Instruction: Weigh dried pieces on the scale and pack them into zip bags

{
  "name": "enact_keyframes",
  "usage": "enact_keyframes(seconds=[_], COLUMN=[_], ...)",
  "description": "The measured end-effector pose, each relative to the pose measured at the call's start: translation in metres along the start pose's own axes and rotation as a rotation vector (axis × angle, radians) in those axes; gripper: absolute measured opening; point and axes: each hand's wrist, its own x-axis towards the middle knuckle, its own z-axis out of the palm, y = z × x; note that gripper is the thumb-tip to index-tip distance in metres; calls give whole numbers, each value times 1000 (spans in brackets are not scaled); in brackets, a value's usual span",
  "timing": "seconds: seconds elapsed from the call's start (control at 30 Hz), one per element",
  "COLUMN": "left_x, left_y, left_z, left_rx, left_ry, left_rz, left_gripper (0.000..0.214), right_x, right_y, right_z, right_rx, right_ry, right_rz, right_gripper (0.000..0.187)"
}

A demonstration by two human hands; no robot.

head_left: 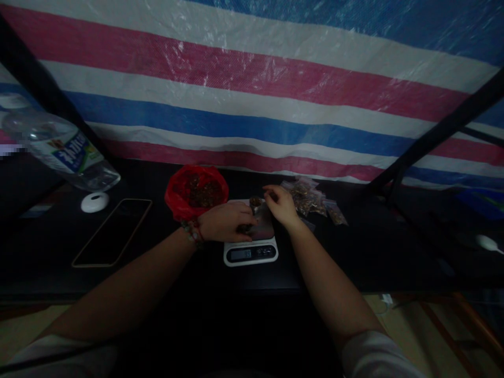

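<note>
A white digital scale [250,257] with a lit display lies in front of me on the dark table. My left hand [226,221] reaches over its plate from the left, its fingers curled round small dark brown pieces [244,228]. A little heap of brown bits [255,201] sits at the back of the plate. My right hand [282,206] is at the plate's right edge, fingers bent inward; what they hold, if anything, is too dark to make out. Left of the scale, close to my left hand, stands an open red plastic bag [175,197] with many brown pieces inside.
Several small clear zip bags [305,197] of brownish pieces lie right of my right hand. At the left are a phone [112,233], a white round case [94,202] and a clear plastic bottle [63,142]. A striped tarp [252,100] hangs behind, between dark frame bars [433,131].
</note>
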Motion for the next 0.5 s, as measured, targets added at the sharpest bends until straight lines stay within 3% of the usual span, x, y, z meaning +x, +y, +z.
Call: enact_keyframes(seconds=[0.23, 0.4, 0.5], left_x=[2, -1, -6], left_y=[-2, -3, -10], left_z=[3, 1, -1], left_rx=[-4, 47, 140], left_ry=[-2, 66, 104], left_rz=[-81, -146, -218], left_gripper=[13, 25, 35], right_x=[0, 2, 5], right_y=[-1, -4, -8], right_z=[-1, -9, -22], right_rx=[-1, -57, -171], right_ry=[-5, 28, -25], right_rz=[-1, 67, 146], right_gripper=[24, 19, 18])
